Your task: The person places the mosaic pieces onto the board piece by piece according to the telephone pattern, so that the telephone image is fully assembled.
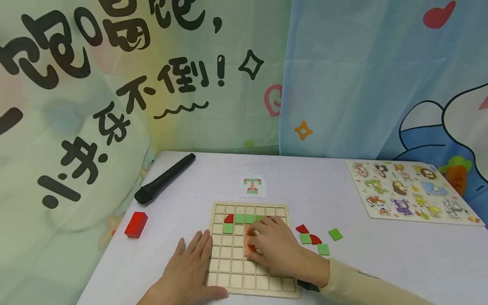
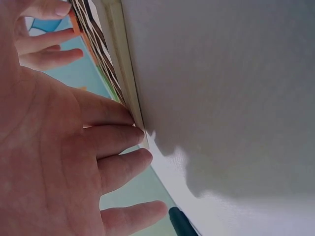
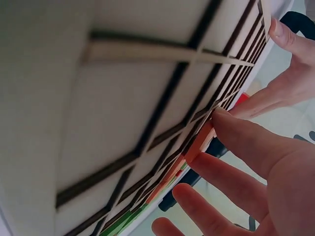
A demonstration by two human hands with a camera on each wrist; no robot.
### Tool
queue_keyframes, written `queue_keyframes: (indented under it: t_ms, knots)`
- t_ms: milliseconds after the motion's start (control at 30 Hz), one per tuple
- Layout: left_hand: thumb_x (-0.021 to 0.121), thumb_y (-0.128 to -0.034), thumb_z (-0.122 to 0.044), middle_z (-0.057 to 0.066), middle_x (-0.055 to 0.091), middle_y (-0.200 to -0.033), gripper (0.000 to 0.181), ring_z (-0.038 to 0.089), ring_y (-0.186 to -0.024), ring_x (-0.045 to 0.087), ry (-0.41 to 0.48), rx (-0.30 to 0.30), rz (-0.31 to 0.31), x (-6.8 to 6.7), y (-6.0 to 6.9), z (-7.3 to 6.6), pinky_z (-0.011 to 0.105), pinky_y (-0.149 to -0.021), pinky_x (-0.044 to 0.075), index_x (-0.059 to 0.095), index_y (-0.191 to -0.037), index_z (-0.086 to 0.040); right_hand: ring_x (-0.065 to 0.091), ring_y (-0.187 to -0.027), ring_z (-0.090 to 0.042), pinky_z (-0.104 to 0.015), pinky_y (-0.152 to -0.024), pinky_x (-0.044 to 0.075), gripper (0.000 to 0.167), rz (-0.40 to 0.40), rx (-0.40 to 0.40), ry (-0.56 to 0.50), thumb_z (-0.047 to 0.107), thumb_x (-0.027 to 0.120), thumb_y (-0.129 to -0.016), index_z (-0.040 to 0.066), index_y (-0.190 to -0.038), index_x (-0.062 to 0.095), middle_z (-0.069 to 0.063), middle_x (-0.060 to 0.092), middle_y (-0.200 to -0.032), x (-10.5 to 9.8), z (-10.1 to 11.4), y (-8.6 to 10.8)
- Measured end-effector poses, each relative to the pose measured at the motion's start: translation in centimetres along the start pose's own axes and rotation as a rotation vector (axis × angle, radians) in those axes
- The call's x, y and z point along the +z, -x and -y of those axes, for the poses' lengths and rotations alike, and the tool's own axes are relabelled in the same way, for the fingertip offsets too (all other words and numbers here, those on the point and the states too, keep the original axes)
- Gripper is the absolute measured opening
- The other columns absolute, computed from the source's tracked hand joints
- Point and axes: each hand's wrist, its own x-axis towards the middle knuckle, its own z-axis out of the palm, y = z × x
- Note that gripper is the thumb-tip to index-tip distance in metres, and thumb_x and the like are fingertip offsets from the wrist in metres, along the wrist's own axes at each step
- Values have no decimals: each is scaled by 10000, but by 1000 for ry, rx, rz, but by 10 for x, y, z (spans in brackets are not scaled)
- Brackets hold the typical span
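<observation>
My left hand lies with straight, spread fingers along the left edge of the wooden grid board; the left wrist view shows fingertips at the board's edge. Over the middle of the board, my right hand pinches an orange piece between thumb and a finger, low against the grid. Other orange pieces stand above it in the same column, partly hidden by the fingers. In the upper rows are a red quarter-round piece and several green squares.
Loose green squares and red pieces lie right of the board. A pattern card is behind it. To the left are a black microphone and a red block; a sticker sheet lies at the back right.
</observation>
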Motion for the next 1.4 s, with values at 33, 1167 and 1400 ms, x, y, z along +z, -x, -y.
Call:
queue_keyframes:
  t_ms: [33, 1167, 1400]
  knots:
    - [556, -731, -916, 177, 308, -1678, 1282, 369, -1566, 287, 2, 2, -4, 0, 0, 0, 683, -1192, 276, 332, -1577, 21, 637, -1072, -167, -417, -931, 503, 253, -9, -5, 7, 460, 811, -847, 258, -720, 728, 74, 714, -1076, 1, 0, 0]
    - [576, -732, -900, 174, 321, -1673, 1274, 374, -1562, 294, 0, -3, 6, -1, 0, -2, 689, -1191, 273, 331, -1576, 22, 655, -1086, -205, -461, -934, 512, 211, 23, -1, 15, 498, 801, -840, 321, -954, 814, 63, 721, -1113, -3, -2, 9]
    - [587, -733, -891, 171, 314, -1676, 1270, 370, -1565, 287, -6, -10, 17, -2, -1, -3, 692, -1196, 258, 326, -1579, 19, 659, -1082, -210, -449, -879, 524, 228, -23, 80, 33, 458, 825, -826, 312, -1001, 823, 37, 745, -1123, -13, -21, 16]
